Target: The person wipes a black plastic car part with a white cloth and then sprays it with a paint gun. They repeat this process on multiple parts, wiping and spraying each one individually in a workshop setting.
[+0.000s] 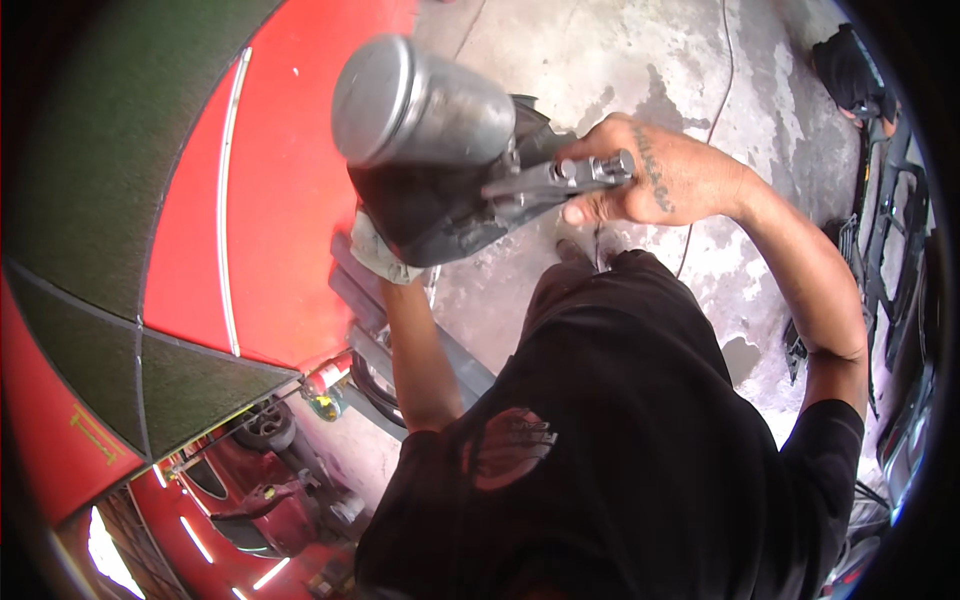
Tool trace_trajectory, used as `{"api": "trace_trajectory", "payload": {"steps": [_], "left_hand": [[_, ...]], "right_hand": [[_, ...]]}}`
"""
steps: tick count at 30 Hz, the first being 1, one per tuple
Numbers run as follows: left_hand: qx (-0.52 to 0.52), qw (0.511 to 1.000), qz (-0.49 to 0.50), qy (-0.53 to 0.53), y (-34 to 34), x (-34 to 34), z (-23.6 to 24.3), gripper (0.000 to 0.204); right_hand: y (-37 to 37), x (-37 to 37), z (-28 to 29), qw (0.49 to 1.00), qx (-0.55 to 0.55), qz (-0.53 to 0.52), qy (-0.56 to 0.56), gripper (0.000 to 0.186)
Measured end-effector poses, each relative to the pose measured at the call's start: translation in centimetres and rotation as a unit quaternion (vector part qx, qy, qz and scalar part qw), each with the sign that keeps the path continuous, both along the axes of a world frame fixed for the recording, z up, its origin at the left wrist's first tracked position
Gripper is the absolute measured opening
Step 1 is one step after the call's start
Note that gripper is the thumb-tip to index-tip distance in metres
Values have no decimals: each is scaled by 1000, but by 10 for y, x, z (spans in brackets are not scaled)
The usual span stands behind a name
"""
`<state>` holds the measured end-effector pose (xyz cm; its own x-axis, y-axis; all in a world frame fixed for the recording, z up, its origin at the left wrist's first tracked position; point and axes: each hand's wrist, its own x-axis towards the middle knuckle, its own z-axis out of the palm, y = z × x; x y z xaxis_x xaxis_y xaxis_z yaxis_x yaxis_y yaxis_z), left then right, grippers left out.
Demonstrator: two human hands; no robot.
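My right hand (665,175), bare and tattooed, is closed on a metal spray gun (540,185) at top centre. A large silver cylindrical cup (425,100) rises from the gun's left end. A dark object (420,215), too blurred to name, sits beneath the cup. My left hand (382,250), in a pale glove, is against the lower left of that dark object; its fingers are hidden behind it.
A red car panel (270,170) with dark glass fills the left. A grey frame (370,320) stands beside it. A red vehicle (260,500) shows lower left. Black parts (890,230) line the right side. A cable (715,110) crosses the stained concrete floor (770,130).
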<state>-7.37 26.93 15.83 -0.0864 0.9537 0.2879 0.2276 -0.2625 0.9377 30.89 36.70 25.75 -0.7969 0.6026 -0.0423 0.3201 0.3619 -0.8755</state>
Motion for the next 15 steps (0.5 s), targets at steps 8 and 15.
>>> {"api": "trace_trajectory", "payload": {"steps": [8,15], "left_hand": [[-33,849,-72,-522,-29,47,-12,47],[-42,989,141,-27,-48,51,17,18]], "right_hand": [[36,-1,-14,994,96,-44,10,40],[39,-31,-12,993,103,4,-56,49]]}}
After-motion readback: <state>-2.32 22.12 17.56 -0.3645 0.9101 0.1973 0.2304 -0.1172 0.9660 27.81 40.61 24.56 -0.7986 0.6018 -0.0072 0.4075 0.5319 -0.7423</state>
